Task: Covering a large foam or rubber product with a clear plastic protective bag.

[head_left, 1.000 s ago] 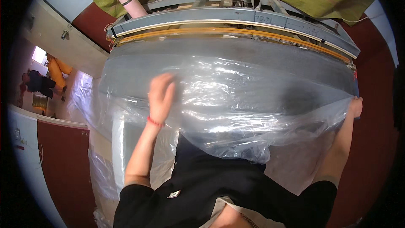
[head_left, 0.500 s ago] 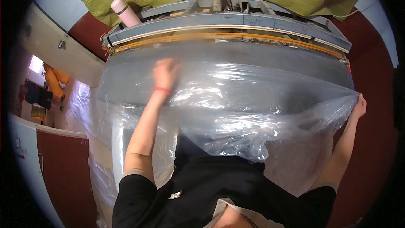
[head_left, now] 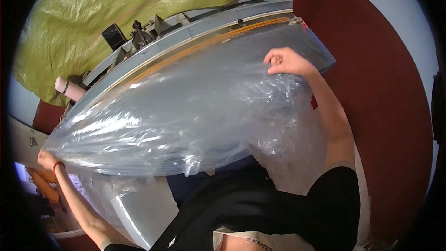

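Note:
A large sheet of clear plastic film (head_left: 186,107) lies over a dark grey work surface (head_left: 297,42) and drapes down in front of me. My left hand (head_left: 48,160), with a red band at the wrist, is closed on the film's edge at the far left, and the film is drawn into taut folds there. Over the right part of the surface is my right hand (head_left: 291,62). Its fingers are loosely curled, with a gap between them and the thumb. Crumpled film bunches just under that hand and wrist.
Along the far side runs a metal frame (head_left: 186,32) with an orange strip (head_left: 200,46). A pink bottle (head_left: 69,89) leans at its left end, and a small dark panel (head_left: 114,36) stands behind. A yellow-green woven sheet (head_left: 93,18) covers the back. The right wall is dark red.
My view has swung round to the right. My left hand has moved out to the film's left edge and closed on it. My right hand has left the film's right corner and moved inward.

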Motion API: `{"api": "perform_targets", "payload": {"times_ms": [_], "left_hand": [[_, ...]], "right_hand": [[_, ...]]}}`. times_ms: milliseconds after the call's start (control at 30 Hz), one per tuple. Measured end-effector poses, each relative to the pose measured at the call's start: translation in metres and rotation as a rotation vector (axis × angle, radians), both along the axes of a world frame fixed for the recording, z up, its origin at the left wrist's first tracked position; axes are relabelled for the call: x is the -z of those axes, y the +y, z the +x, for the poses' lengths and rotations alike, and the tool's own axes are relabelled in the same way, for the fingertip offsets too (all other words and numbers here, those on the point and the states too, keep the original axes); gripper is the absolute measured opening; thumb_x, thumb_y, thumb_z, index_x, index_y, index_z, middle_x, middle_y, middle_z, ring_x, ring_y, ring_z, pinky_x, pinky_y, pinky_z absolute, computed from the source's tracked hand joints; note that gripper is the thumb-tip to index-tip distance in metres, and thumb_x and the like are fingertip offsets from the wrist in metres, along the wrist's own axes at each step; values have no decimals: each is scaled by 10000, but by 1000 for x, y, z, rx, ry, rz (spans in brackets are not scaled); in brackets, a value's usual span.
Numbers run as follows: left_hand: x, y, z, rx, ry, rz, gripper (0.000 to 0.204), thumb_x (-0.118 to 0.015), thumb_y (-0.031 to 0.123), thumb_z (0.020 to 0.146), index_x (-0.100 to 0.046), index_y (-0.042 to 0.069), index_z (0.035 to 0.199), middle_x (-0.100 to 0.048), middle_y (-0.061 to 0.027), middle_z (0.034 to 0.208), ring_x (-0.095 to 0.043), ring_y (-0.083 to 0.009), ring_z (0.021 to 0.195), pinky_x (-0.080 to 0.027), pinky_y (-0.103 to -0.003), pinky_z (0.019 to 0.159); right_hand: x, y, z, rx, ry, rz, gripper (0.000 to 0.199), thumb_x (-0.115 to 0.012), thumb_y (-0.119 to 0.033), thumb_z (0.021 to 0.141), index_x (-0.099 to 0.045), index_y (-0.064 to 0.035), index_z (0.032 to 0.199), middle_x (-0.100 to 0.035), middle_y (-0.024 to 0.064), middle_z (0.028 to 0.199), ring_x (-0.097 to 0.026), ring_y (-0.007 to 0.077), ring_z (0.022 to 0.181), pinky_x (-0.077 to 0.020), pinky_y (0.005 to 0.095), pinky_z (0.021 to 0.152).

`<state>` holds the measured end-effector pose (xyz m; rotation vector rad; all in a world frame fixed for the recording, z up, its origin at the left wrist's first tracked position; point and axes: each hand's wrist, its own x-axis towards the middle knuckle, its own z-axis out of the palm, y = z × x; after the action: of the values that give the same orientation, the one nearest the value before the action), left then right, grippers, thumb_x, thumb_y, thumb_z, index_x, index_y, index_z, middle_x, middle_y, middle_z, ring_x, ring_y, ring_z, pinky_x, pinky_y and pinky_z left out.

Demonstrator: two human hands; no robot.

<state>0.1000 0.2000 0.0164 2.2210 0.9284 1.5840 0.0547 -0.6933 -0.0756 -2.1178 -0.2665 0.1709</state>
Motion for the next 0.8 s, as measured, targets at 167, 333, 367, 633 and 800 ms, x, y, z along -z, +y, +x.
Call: {"api": "perform_targets", "payload": {"times_ms": [167, 333, 367, 633, 800], "left_hand": [[-17, 76, -46, -87, -16, 34, 392, -407, 271, 746, -610, -57, 814, -606, -243, 802, -582, -396, 724, -451, -449, 667], [-13, 84, -67, -170, 0, -25, 410, -386, 284, 750, -624, -39, 830, -600, -254, 848, -571, -419, 788, -447, -476, 711], [-9, 86, -70, -175, 15, -30, 416, -379, 288, 756, -624, -37, 842, -601, -250, 857, -572, -418, 790, -447, -476, 711], [20, 65, -53, 33, 56, -57, 390, -394, 297, 785, -592, -38, 807, -610, -215, 797, -571, -318, 710, -431, -401, 680], [42, 71, -10, 168, 155, 4, 378, -392, 270, 805, -559, -68, 781, -597, -146, 714, -494, -199, 636, -415, -344, 661]], "right_hand": [[18, -7, -30, 75, -75, -245, 137, -658, -136, 662, -629, -28, 741, -593, 43, 714, -566, 140, 663, -445, 263, 624], [27, -32, -34, 230, -207, -351, 121, -656, -126, 671, -632, -27, 735, -588, 56, 722, -571, 142, 666, -445, 262, 613], [30, -40, -34, 272, -265, -346, 109, -654, -113, 674, -632, -21, 728, -584, 59, 723, -568, 135, 663, -443, 257, 608], [30, -118, -12, 842, -573, -10, 92, -623, -123, 751, -618, -33, 771, -570, 6, 688, -518, 78, 615, -413, 211, 561], [-3, -112, 6, 754, -279, 102, 185, -550, -242, 826, -603, -65, 820, -574, -23, 734, -496, 46, 656, -389, 180, 556]]}}
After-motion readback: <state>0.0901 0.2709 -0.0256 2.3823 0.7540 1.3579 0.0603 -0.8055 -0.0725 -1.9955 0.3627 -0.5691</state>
